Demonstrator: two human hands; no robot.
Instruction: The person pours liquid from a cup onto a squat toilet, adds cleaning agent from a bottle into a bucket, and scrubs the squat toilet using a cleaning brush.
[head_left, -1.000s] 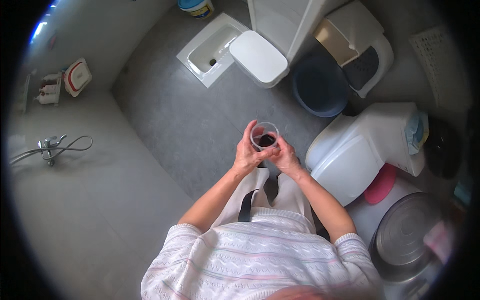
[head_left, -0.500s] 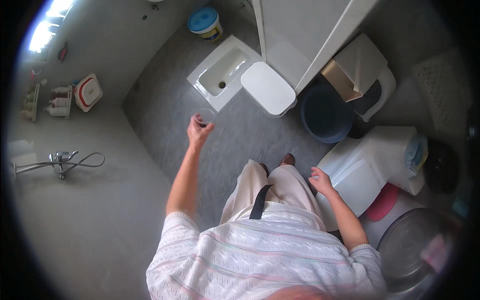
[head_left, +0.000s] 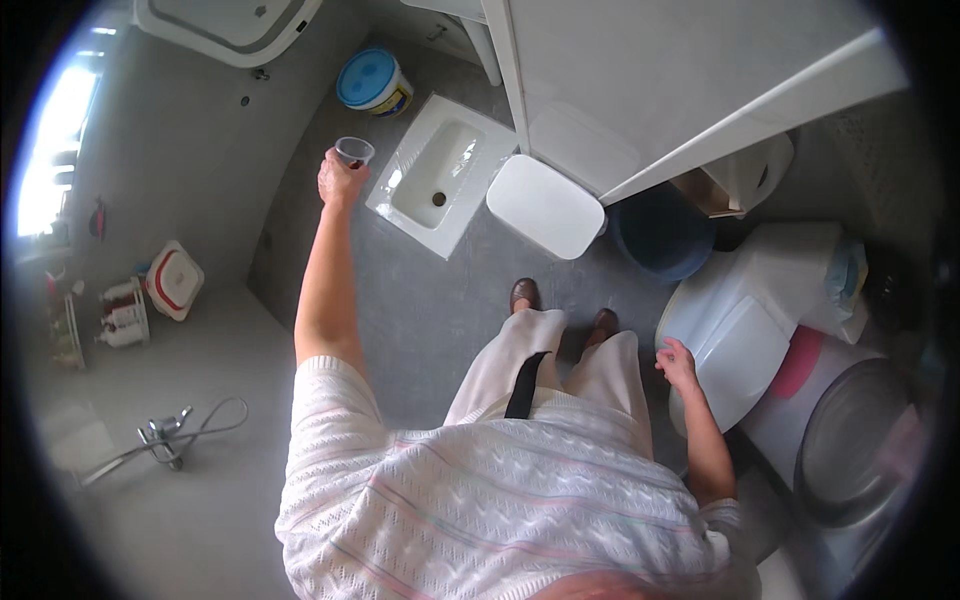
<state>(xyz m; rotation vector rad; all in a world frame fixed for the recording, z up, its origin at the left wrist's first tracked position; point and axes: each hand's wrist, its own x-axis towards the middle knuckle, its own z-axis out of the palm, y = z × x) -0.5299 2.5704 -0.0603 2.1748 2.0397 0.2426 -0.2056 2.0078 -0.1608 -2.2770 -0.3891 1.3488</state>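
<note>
My left hand is stretched forward, its fingers closed around a small clear plastic cup. The cup is held rim up, with something dark showing low in it. It hangs over the floor between a blue-lidded bucket and a white squat toilet, apart from both. My right hand hangs at my side with loosely bent, parted fingers and holds nothing. Nearest to it is the white washing machine or similar rounded white appliance; I cannot tell if they touch.
A white lidded bin stands beside the squat toilet, next to a white door or panel. A dark round tub lies behind it. On the left wall are a shower tap and a bottle rack. A white basin juts out above.
My left hand has moved forward and left with the cup, toward the bucket. My feet and body have shifted, and the whole view has turned, bringing the basin into sight.
</note>
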